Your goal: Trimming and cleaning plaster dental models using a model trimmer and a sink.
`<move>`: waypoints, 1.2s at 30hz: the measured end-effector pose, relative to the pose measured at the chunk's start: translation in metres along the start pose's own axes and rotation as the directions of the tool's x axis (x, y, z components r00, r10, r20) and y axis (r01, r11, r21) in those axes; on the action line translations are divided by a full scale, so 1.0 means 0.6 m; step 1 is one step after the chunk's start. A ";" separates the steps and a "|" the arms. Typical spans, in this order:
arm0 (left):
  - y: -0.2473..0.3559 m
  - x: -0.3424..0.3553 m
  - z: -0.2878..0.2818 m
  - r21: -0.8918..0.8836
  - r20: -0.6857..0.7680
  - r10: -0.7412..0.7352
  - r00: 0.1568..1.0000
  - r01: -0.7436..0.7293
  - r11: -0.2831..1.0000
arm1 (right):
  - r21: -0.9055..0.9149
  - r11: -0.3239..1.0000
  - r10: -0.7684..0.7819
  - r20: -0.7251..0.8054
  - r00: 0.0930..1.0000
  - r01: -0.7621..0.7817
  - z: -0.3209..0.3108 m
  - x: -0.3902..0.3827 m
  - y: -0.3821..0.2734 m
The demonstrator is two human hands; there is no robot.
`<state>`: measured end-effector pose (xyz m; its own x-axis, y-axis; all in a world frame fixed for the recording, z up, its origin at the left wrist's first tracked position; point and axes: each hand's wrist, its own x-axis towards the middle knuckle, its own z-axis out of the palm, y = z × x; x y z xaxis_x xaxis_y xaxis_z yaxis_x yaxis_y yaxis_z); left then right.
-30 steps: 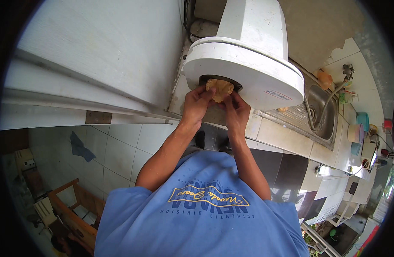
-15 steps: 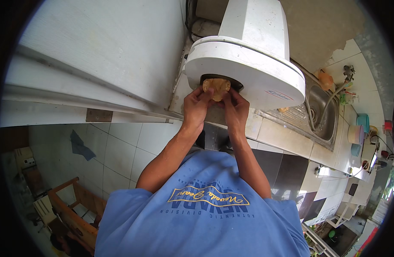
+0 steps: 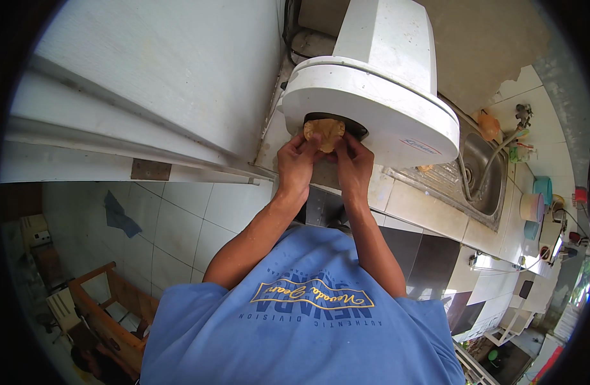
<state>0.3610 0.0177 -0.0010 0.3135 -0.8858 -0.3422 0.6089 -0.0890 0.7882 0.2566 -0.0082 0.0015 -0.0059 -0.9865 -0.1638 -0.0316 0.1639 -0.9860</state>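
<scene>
Between both hands is a tan, roundish thing (image 3: pixel 324 134) with a crinkled surface and uneven edge; its exact kind is unclear. My left hand (image 3: pixel 296 158) pinches its left side, thumb lying over the front. On the opposite side my right hand (image 3: pixel 353 158) grips it the same way, with the two thumbs close together. Its upper edge lies in front of a dark recess low on a white appliance (image 3: pixel 372 109) with a rounded head. Behind the thing and the thumbs, the fingertips are partly hidden.
A large white door or panel (image 3: pixel 160 70) rises close on the left. Along the right runs a tiled counter (image 3: pixel 429 212) with a steel sink (image 3: pixel 494 186), a hose and an orange bag (image 3: pixel 488 124). Wooden furniture (image 3: pixel 109 308) stands at lower left, near another person (image 3: pixel 96 364).
The view has shifted slightly, so the appliance sits a little further right and lower. The tan thing tilts slightly differently; both hands keep their hold.
</scene>
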 end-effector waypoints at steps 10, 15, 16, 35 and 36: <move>0.010 0.010 0.003 0.046 0.039 -0.021 0.999 0.019 0.999 | 0.061 0.997 -0.037 -0.029 0.999 0.038 -0.002 0.000 0.012; 0.010 0.014 0.000 0.070 0.047 -0.028 0.999 0.024 0.997 | 0.044 0.998 -0.040 -0.040 0.998 0.042 0.000 -0.004 0.003; 0.010 0.015 -0.001 0.081 0.053 -0.027 0.998 0.023 0.996 | 0.044 0.998 -0.040 -0.038 0.998 0.042 -0.001 -0.004 0.004; 0.013 0.020 -0.001 0.122 0.128 -0.065 0.990 0.050 0.991 | 0.074 0.997 -0.034 -0.072 0.997 0.039 -0.005 -0.013 0.001; 0.013 0.020 -0.002 0.123 0.129 -0.065 0.989 0.049 0.991 | 0.061 0.997 -0.041 -0.080 0.996 0.046 -0.004 -0.011 0.004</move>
<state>0.3703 0.0069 0.0006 0.1763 -0.9296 -0.3237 0.5294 -0.1877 0.8274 0.2542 -0.0012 0.0005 -0.0850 -0.9891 -0.1202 0.0290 0.1181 -0.9926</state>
